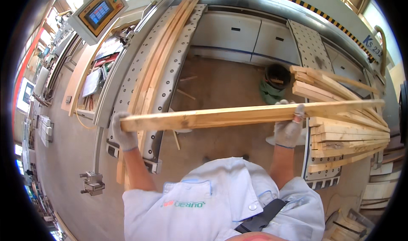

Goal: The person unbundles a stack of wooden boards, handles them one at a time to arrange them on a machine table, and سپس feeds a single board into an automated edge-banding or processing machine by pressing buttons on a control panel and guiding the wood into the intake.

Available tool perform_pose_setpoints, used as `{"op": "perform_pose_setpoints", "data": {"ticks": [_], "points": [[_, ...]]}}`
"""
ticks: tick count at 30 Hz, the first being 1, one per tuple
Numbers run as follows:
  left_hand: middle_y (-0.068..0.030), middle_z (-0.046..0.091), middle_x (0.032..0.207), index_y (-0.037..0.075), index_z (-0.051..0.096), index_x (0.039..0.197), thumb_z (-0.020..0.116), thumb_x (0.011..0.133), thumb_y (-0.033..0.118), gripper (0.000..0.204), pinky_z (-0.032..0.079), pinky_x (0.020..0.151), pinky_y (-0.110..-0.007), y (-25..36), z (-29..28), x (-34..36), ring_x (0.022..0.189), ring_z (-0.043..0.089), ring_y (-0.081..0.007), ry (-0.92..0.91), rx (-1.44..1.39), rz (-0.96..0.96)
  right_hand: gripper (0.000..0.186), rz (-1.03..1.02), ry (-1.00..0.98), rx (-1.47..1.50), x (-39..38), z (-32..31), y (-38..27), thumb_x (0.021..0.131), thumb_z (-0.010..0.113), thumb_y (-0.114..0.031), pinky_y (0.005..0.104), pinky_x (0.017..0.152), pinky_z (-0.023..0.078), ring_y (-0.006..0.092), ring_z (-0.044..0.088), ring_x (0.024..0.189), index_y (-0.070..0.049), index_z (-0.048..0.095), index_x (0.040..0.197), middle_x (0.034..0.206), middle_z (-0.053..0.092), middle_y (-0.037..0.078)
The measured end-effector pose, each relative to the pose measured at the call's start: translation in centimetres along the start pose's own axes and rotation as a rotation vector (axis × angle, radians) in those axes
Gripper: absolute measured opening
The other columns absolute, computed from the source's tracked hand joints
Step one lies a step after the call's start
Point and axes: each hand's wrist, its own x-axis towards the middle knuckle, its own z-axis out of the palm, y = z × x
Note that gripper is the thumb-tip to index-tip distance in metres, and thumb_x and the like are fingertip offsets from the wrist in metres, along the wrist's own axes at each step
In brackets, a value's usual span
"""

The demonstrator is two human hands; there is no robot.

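Landmark: bucket (269,91) on the floor between two tables. Long board (212,118) held up, crossing on the bucket's near side and running well past it both ways; one piece or two together, cannot tell. Left hand (123,131), gloved, clamped round the board's end, well left of the bucket. Right hand (288,129), gloved, clamped on it just nearer than the bucket, thumb over the face; some fingers hidden. Wide grip probably steadies so long a piece. Its far end reaches over the pile (340,135), right of the bucket. Left of the bucket, strips (148,81) lie along the left table (165,107), likely so their length is borne.
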Motion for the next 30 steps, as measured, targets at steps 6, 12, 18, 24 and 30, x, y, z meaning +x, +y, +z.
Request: {"op": "perform_pose_setpoints", "data": {"ticks": [6,12,18,24,30], "points": [[-0.0038,0.061,0.099,0.008,0.065,0.1,0.057,0.112,0.036,0.032,0.049,0.087,-0.035,1.4,-12.5,-8.8,0.096,0.061,-0.0184,0.138,0.165,0.128,0.031,0.247,-0.052,-0.079,0.5,2.3,12.1,0.106,0.078,-0.03,0.0486,0.091,0.062,0.0257,0.071,0.097,-0.009,0.06,0.117,0.105,0.061,0.006],[-0.004,0.06,0.1,0.007,0.065,0.103,0.057,0.111,0.035,0.031,0.05,0.091,-0.036,1.1,-17.8,-15.2,0.098,0.061,-0.0192,0.569,0.277,-0.09,0.036,0.603,-0.1,-0.377,0.1,5.0,25.0,0.105,0.079,-0.03,0.053,0.084,0.066,0.03,0.074,0.092,-0.004,0.062,0.124,0.1,0.072,0.013],[-0.0098,0.065,0.108,0.005,0.069,0.111,0.056,0.112,0.036,0.034,0.053,0.095,-0.041,-1.0,-19.4,-22.8,0.108,0.063,-0.0264,0.824,0.317,-0.228,0.038,0.835,-0.331,-0.546,-0.1,7.9,34.8,0.102,0.078,-0.038,0.0542,0.082,0.067,0.0322,0.077,0.096,-0.006,0.066,0.118,0.102,0.075,0.016],[-0.0264,0.062,0.149,-0.003,0.061,0.149,0.063,0.11,0.051,0.066,0.045,0.12,-0.051,-1.5,-18.5,-28.0,0.139,0.058,-0.0405,0.774,1.965,0.012,0.074,0.548,-0.831,-1.627,3.8,14.5,39.1,0.1,0.077,-0.056,0.0544,0.094,0.062,0.0422,0.075,0.111,0.005,0.061,0.139,0.122,0.075,0.027],[-0.0267,0.026,0.182,-0.005,0.027,0.174,0.063,0.109,0.061,0.099,0.021,0.138,-0.047,-6.5,-20.0,-29.5,0.168,0.027,-0.0379,1.253,0.977,-0.612,0.096,-0.557,-1.331,-1.575,5.2,14.9,48.7,0.101,0.07,-0.063,0.054,0.131,0.032,0.0532,0.039,0.156,0.011,0.047,0.157,0.161,0.048,0.04]]}}
